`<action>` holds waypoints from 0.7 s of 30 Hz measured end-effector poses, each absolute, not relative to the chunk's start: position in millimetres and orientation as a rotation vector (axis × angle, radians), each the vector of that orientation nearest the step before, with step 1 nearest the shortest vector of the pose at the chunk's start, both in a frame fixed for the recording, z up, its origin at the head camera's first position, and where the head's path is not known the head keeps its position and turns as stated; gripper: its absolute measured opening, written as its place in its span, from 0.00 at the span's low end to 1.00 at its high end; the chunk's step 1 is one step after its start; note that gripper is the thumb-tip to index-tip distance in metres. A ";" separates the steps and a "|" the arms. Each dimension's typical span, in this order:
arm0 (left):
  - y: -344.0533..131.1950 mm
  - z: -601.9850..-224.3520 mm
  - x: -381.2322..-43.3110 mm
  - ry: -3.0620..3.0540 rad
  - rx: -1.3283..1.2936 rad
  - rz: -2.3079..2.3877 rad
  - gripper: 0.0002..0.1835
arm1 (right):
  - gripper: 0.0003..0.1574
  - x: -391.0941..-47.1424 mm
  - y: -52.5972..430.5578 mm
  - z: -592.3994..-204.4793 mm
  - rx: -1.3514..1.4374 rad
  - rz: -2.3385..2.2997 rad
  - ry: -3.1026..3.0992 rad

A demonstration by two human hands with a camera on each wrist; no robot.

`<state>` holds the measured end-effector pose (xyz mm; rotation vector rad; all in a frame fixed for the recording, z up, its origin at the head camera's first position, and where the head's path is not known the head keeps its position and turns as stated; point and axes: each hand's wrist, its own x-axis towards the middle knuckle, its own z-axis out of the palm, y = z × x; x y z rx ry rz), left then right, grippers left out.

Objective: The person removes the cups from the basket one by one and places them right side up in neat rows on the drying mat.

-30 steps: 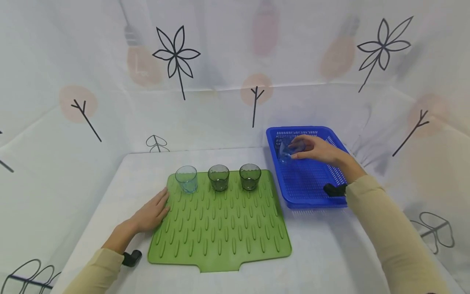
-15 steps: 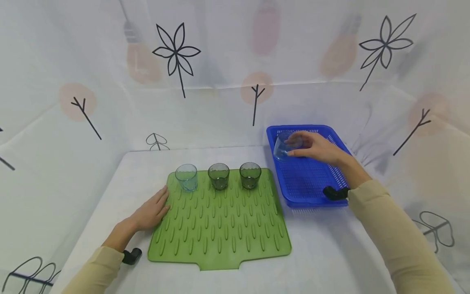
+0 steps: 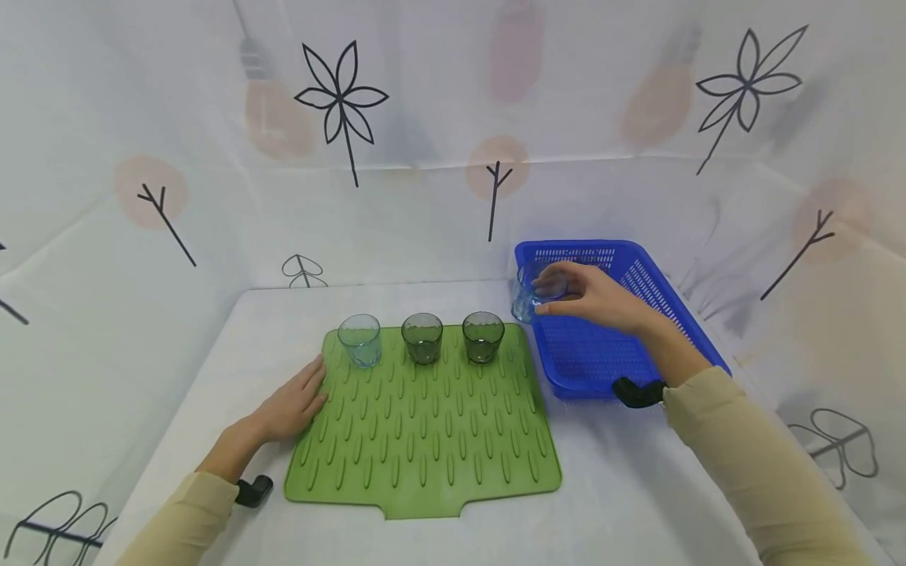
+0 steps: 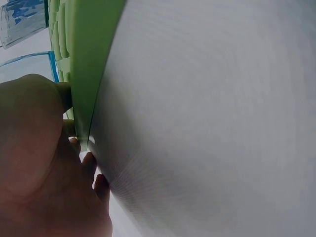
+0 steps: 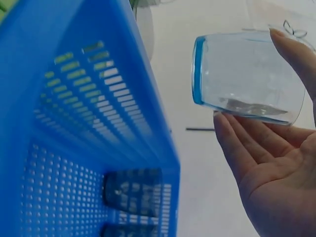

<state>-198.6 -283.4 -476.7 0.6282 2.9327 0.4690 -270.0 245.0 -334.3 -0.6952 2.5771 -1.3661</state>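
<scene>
My right hand point(image 3: 594, 299) grips a clear, blue-tinted drinking glass point(image 3: 522, 303) between thumb and fingers, over the left rim of the blue basket point(image 3: 591, 358). In the right wrist view the glass point(image 5: 242, 74) is off the basket's side, its blue rim visible. My left hand point(image 3: 286, 405) rests along the left edge of a green ridged mat point(image 3: 425, 432), fingers touching that edge. Across the back of the mat stand a light blue glass point(image 3: 361, 343) and two dark grey glasses, one in the middle point(image 3: 422, 342) and one at right point(image 3: 484, 339).
Inside the basket, the right wrist view shows one dark glass point(image 5: 133, 192) and part of another dark glass point(image 5: 131, 230). A white cloth point(image 3: 594, 487) covers the table. Behind it hangs a patterned white curtain point(image 3: 425, 212).
The right hand has lifted the clear blue glass from inside the basket and moved it left, to the basket's left rim. The left hand and the glasses on the mat stay put.
</scene>
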 end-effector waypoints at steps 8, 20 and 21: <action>-283.6 -477.8 -199.0 2.928 0.633 0.480 0.32 | 0.36 -254.4 230.9 -337.9 -0.700 -1.372 2.577; -283.8 -477.8 -198.4 2.929 0.626 0.496 0.32 | 0.38 -235.1 204.5 -342.5 -0.666 -1.425 2.586; -283.9 -477.5 -198.4 2.928 0.625 0.487 0.32 | 0.39 -233.9 202.6 -343.0 -0.661 -1.429 2.586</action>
